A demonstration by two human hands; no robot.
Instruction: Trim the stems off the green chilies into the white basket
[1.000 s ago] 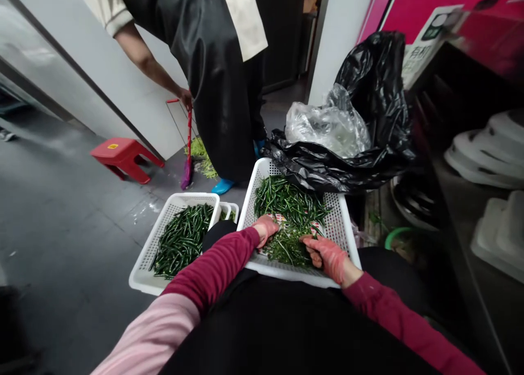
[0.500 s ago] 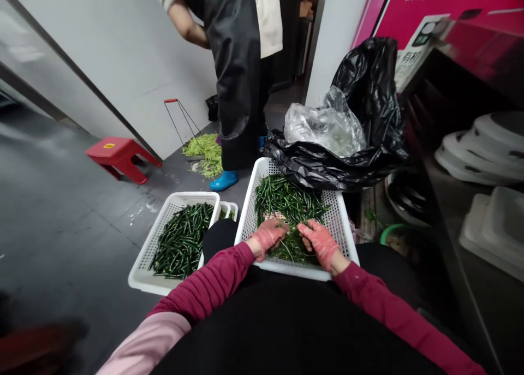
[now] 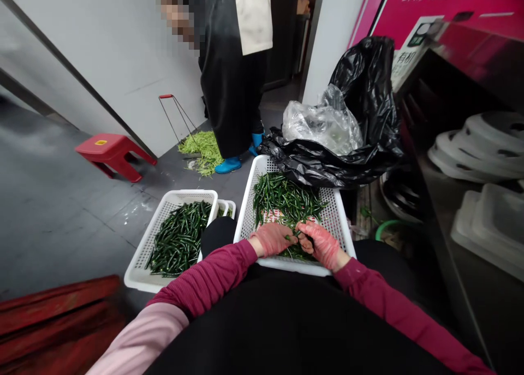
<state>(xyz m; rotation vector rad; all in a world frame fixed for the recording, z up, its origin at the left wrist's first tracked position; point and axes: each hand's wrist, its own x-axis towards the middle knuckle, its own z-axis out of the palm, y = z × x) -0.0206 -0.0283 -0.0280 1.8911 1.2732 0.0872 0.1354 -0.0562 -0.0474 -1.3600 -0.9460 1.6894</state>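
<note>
Both my hands wear thin pinkish gloves and meet over the near half of a white perforated basket (image 3: 347, 233). My left hand (image 3: 273, 238) is closed on a green chili pepper (image 3: 291, 237), with a bit of it showing at the fingertips. Close by, my right hand (image 3: 321, 244) has its fingers pinched together at the same spot; what they hold is too small to make out. Long green chili peppers (image 3: 282, 197) heap in the far part of this basket, and stemmy green bits lie under my hands. On the left, a second white basket (image 3: 137, 277) holds many dark green chili peppers (image 3: 178, 238).
A black plastic bag (image 3: 368, 113) with clear plastic (image 3: 323, 126) overhangs the basket's far edge. A person in a black apron (image 3: 225, 75) stands ahead, beside green trimmings (image 3: 204, 148). Red stool (image 3: 114, 151) at left, red slatted object (image 3: 61, 315) lower left, shelf with containers (image 3: 483, 146) at right.
My left hand has moved right, bringing its fingertips up to my right hand. The person ahead has shifted their legs and arm. The view has turned slightly, revealing more of the red slatted object.
</note>
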